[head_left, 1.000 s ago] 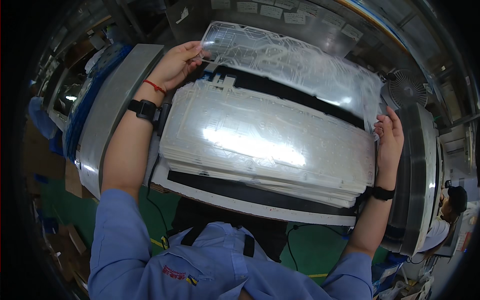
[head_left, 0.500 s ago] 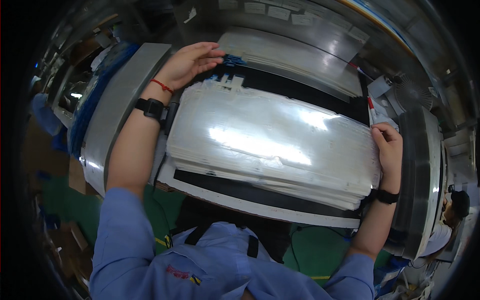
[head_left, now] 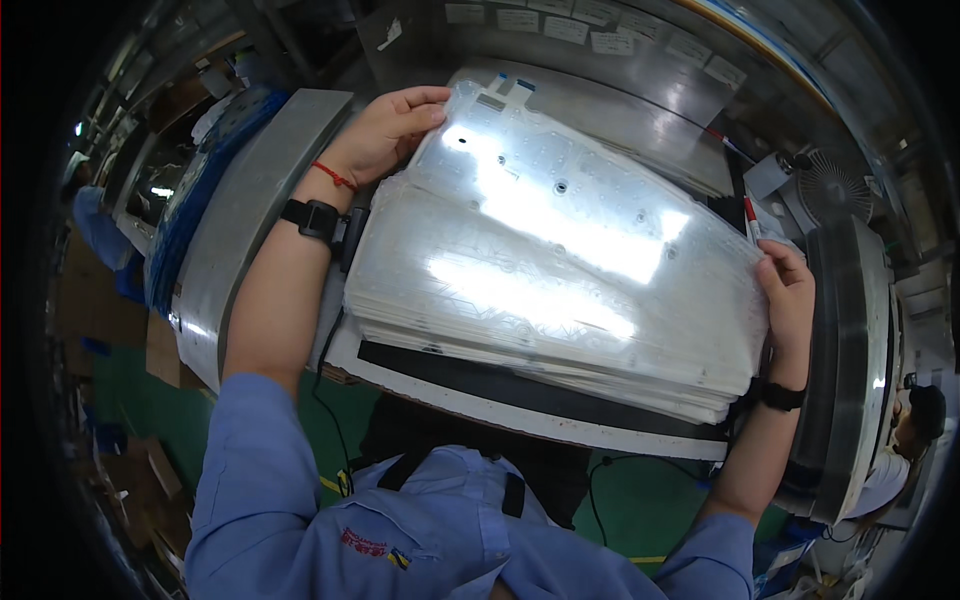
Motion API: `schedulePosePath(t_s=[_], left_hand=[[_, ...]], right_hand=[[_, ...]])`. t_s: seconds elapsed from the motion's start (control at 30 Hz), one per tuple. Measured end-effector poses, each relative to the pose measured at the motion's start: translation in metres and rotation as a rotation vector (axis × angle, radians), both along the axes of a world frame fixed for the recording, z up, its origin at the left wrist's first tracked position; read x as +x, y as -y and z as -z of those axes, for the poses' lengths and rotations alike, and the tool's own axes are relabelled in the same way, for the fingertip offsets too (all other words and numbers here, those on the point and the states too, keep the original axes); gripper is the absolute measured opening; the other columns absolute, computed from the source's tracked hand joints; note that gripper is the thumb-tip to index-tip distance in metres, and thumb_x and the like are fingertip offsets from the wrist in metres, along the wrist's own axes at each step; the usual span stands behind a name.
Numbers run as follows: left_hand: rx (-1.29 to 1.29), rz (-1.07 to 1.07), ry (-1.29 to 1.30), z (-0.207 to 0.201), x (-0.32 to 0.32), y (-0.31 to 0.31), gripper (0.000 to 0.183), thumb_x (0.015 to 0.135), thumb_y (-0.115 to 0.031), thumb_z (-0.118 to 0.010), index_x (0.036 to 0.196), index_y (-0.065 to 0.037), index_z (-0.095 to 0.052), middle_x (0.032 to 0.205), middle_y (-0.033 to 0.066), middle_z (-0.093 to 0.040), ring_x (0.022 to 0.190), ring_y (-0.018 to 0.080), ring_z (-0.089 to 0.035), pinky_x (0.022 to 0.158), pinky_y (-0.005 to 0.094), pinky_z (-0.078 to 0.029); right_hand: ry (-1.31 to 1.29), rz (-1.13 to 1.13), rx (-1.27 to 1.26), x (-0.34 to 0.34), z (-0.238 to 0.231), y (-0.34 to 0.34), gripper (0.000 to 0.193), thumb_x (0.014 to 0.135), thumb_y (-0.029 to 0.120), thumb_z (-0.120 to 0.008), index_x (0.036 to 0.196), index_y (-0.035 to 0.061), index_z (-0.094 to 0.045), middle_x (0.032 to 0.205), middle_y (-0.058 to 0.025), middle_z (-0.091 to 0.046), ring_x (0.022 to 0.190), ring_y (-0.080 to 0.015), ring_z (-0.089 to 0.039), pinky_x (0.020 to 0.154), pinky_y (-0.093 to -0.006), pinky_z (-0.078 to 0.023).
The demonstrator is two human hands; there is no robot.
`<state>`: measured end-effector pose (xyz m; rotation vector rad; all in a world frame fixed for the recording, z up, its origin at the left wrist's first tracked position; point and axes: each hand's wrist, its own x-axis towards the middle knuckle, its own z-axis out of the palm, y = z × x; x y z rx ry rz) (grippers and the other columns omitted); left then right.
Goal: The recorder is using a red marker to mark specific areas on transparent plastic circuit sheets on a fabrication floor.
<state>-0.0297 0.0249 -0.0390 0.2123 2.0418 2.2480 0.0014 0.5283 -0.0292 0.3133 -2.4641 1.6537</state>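
A thin, silvery, see-through membrane sheet (head_left: 590, 165) with small holes and blue-tipped tabs at its far left end hangs tilted, its far side raised above the near stack. Thumb and fingers of my left hand (head_left: 398, 122) pinch its far left corner. At the right end, my right hand (head_left: 792, 300) has its thumb and fingers closed on the sheet's edge. Under it lies the near stack of similar sheets (head_left: 390, 270), with uneven layered edges toward me. Behind the raised sheet, a second stack (head_left: 630, 120) is partly hidden.
The white-edged table (head_left: 540, 432) has a dark top. At left stands a metal-topped bench (head_left: 265, 190) beside blue wrapping. A red-capped marker (head_left: 750, 215), a small fan (head_left: 832, 188) and a tall pile of sheets (head_left: 835, 350) are at right. A person (head_left: 915, 430) is beyond that pile.
The top sheet's far side has come up off the near stack, its tabs now over the far stack. My left hand, earlier with fingers apart by the tabs, now grips its corner.
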Motion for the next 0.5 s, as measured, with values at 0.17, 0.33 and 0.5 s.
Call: schedulePosePath(t_s=[0.17, 0.33, 0.5], left_hand=[[-0.053, 0.042, 0.024, -0.005, 0.0, 0.0, 0.047, 0.089, -0.017, -0.062, 0.13, 0.001, -0.046, 0.11, 0.0073, -0.061, 0.096, 0.011, -0.059, 0.086, 0.0238, -0.048], [-0.038, 0.06, 0.027, -0.008, 0.003, -0.005, 0.047, 0.089, -0.014, -0.06, 0.131, 0.0, -0.044, 0.117, 0.0101, -0.058, 0.102, 0.0129, -0.058, 0.09, 0.026, -0.048], [-0.023, 0.069, -0.059, -0.007, 0.004, -0.003, 0.047, 0.089, -0.01, -0.059, 0.132, -0.002, -0.044, 0.12, 0.0114, -0.056, 0.106, 0.0153, -0.057, 0.092, 0.0277, -0.049]], right_hand=[[0.037, -0.06, 0.104, -0.001, 0.002, -0.007, 0.025, 0.085, 0.007, -0.065, 0.108, -0.0016, -0.064, 0.096, -0.0034, -0.063, 0.086, -0.0092, -0.056, 0.079, -0.0212, -0.042], [0.032, -0.039, 0.089, -0.002, 0.004, -0.01, 0.021, 0.084, 0.006, -0.065, 0.103, -0.0023, -0.065, 0.098, -0.0045, -0.063, 0.087, -0.0111, -0.056, 0.08, -0.023, -0.043], [-0.18, -0.141, 0.055, -0.005, 0.003, -0.007, 0.016, 0.085, 0.006, -0.065, 0.098, -0.0034, -0.065, 0.097, -0.0062, -0.062, 0.091, -0.0141, -0.056, 0.082, -0.0243, -0.042]])
